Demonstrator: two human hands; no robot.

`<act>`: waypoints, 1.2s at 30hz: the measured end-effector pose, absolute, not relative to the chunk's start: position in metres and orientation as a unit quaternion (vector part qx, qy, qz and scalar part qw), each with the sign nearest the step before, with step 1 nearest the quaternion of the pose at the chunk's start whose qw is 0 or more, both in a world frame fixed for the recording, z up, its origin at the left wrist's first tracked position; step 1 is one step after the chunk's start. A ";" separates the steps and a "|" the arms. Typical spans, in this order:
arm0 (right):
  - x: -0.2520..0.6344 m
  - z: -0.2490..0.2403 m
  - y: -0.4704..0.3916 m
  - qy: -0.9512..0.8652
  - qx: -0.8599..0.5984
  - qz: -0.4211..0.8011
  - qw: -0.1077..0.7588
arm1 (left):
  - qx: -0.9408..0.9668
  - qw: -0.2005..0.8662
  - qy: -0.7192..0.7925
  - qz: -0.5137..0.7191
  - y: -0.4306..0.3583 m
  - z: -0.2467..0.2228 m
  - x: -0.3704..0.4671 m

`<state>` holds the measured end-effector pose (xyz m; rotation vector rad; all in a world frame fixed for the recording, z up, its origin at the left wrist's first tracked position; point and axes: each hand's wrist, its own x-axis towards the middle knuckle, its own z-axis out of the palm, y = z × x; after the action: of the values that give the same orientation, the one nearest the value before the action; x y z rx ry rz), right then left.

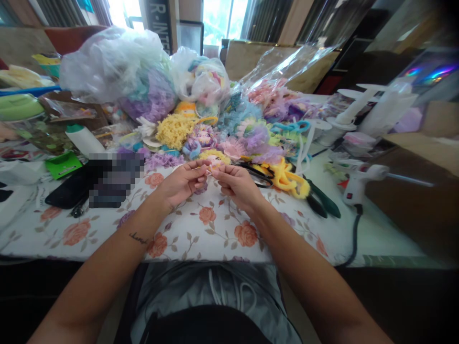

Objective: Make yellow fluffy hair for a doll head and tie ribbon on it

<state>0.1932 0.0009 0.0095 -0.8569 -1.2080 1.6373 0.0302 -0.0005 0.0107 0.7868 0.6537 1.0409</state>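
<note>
My left hand (187, 182) and my right hand (236, 185) meet over the flowered cloth (222, 234), fingertips close together. Each hand pinches at something small and pale between them, too small to make out. Just behind the fingertips lies a small doll-like figure (214, 158) with yellow curly hair, partly hidden by the hands. Farther back is a second figure (203, 137) with purple hair. A black looped object (263, 176) lies right of my right hand, beside fuzzy yellow strands (287, 177).
Yarn bundles (172, 131) and plastic bags (114, 62) pile up at the back. Left are a black case (68, 191), a green box (63, 165) and a white bottle (85, 141). Right are dark-handled pliers (324, 198), a glue gun (364, 184) with its cable, and a cardboard box (419, 191).
</note>
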 end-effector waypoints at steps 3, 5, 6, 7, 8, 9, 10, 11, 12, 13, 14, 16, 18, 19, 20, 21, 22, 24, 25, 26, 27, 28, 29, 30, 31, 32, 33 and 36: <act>0.195 0.010 0.002 -0.464 -0.342 0.682 0.449 | 0.370 0.739 0.300 0.477 -0.001 0.013 0.032; 0.197 0.010 0.004 -0.449 -0.337 0.705 0.433 | 0.404 0.715 0.320 0.472 -0.002 0.015 0.032; 0.197 0.010 0.005 -0.443 -0.334 0.717 0.421 | 0.423 0.701 0.332 0.469 -0.003 0.016 0.032; 0.198 0.010 0.005 -0.440 -0.331 0.728 0.408 | 0.440 0.688 0.342 0.464 -0.003 0.016 0.032; 0.199 0.010 0.006 -0.439 -0.326 0.738 0.396 | 0.457 0.677 0.350 0.458 -0.003 0.016 0.031; 0.199 0.010 0.006 -0.439 -0.322 0.745 0.385 | 0.470 0.669 0.355 0.452 -0.003 0.016 0.031; 0.199 0.010 0.006 -0.439 -0.319 0.750 0.378 | 0.482 0.664 0.356 0.448 -0.003 0.016 0.031; 0.199 0.010 0.006 -0.439 -0.317 0.753 0.373 | 0.490 0.660 0.356 0.444 -0.004 0.015 0.031; 0.199 0.010 0.006 -0.440 -0.316 0.755 0.369 | 0.494 0.660 0.353 0.443 -0.004 0.015 0.030; 0.200 0.009 0.006 -0.441 -0.314 0.757 0.366 | 0.493 0.663 0.350 0.442 -0.004 0.015 0.030; 0.200 0.009 0.005 -0.443 -0.311 0.758 0.364 | 0.487 0.669 0.346 0.442 -0.004 0.015 0.030; 0.201 0.010 0.005 -0.446 -0.302 0.761 0.362 | 0.470 0.685 0.340 0.440 -0.005 0.017 0.030; 0.202 0.010 0.005 -0.448 -0.294 0.763 0.361 | 0.456 0.702 0.332 0.434 -0.005 0.018 0.029; 0.202 0.011 0.005 -0.450 -0.292 0.763 0.360 | 0.453 0.708 0.328 0.431 -0.005 0.019 0.029; 0.202 0.011 0.005 -0.452 -0.291 0.763 0.359 | 0.454 0.709 0.326 0.430 -0.005 0.020 0.029; 0.202 0.011 0.005 -0.454 -0.292 0.762 0.358 | 0.457 0.705 0.328 0.431 -0.005 0.019 0.029; 0.201 0.011 0.005 -0.456 -0.294 0.760 0.358 | 0.464 0.696 0.333 0.436 -0.005 0.019 0.030; 0.200 0.011 0.004 -0.464 -0.299 0.751 0.363 | 0.479 0.666 0.349 0.452 -0.004 0.017 0.031; 0.199 0.011 0.003 -0.469 -0.302 0.744 0.367 | 0.486 0.651 0.358 0.461 -0.004 0.015 0.031; 0.199 0.010 0.003 -0.474 -0.305 0.737 0.372 | 0.491 0.638 0.365 0.468 -0.004 0.014 0.031; 0.198 0.010 0.003 -0.480 -0.306 0.731 0.377 | 0.494 0.629 0.369 0.473 -0.003 0.014 0.032; 0.198 0.010 0.002 -0.483 -0.306 0.726 0.381 | 0.496 0.625 0.373 0.474 -0.003 0.014 0.032; 0.197 0.010 0.002 -0.484 -0.307 0.723 0.384 | 0.497 0.623 0.376 0.473 -0.004 0.014 0.032; 0.197 0.010 0.002 -0.483 -0.308 0.722 0.388 | 0.497 0.624 0.377 0.471 -0.004 0.015 0.032; 0.197 0.010 0.002 -0.480 -0.309 0.722 0.391 | 0.497 0.627 0.377 0.467 -0.005 0.016 0.033; 0.197 0.011 0.002 -0.477 -0.311 0.722 0.393 | 0.499 0.629 0.376 0.464 -0.005 0.017 0.033; 0.198 0.011 0.002 -0.473 -0.313 0.723 0.394 | 0.502 0.628 0.375 0.461 -0.006 0.018 0.033; 0.198 0.012 0.002 -0.467 -0.316 0.726 0.393 | 0.524 0.611 0.383 0.454 -0.007 0.018 0.034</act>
<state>0.1979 0.0024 0.0122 -0.8015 -1.1856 1.8433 0.0335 -0.0074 0.0185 1.2082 0.8830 1.0467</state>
